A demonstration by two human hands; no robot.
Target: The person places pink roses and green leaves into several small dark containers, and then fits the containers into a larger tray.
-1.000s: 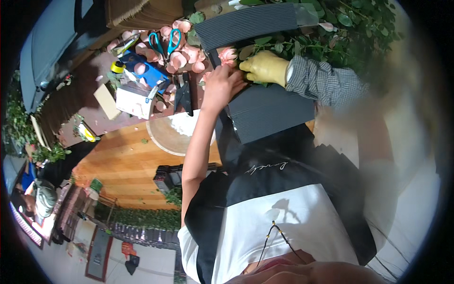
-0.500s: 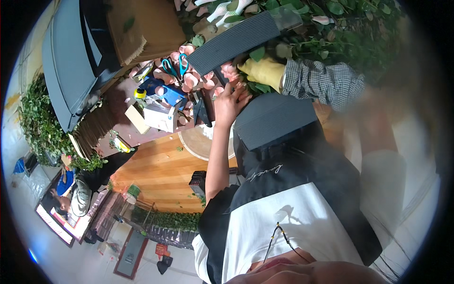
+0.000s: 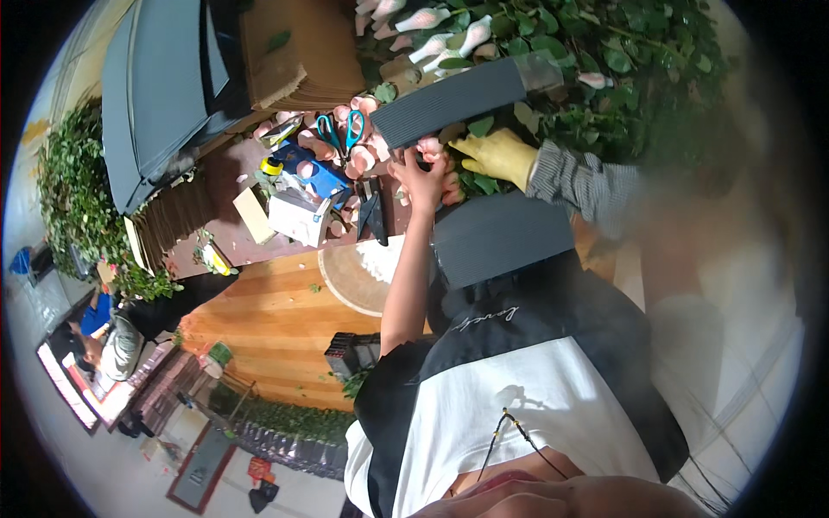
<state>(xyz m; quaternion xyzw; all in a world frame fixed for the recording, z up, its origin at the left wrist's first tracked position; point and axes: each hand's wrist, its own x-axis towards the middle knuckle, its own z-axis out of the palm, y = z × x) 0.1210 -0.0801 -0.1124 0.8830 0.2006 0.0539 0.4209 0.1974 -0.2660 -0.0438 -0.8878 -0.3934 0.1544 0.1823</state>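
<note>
Pink roses (image 3: 452,188) with green leaves lie between two dark grey corrugated sheets, one sheet (image 3: 458,99) behind them and the nearer one (image 3: 505,237) against my apron. My bare left hand (image 3: 419,180) reaches in from the left, its fingers curled about a pink rose head (image 3: 429,148); the fingertips are partly hidden among the petals. On the right, my right hand (image 3: 499,158) wears a yellow glove. Its fingers stretch leftward over the leaves beside the roses, apart and with nothing seen in them.
Teal-handled scissors (image 3: 341,138), loose petals, a blue box (image 3: 315,173), a white box (image 3: 298,216) and a black stapler (image 3: 371,211) crowd the table's left. Cardboard (image 3: 302,60) and grey sheets (image 3: 155,104) stand behind. Netted roses (image 3: 475,34) and foliage fill the far right.
My left hand has shifted slightly and its fingers now curl upward round a rose head. The gloved right hand has drawn a little right, fingers more spread. The view has tilted slightly.
</note>
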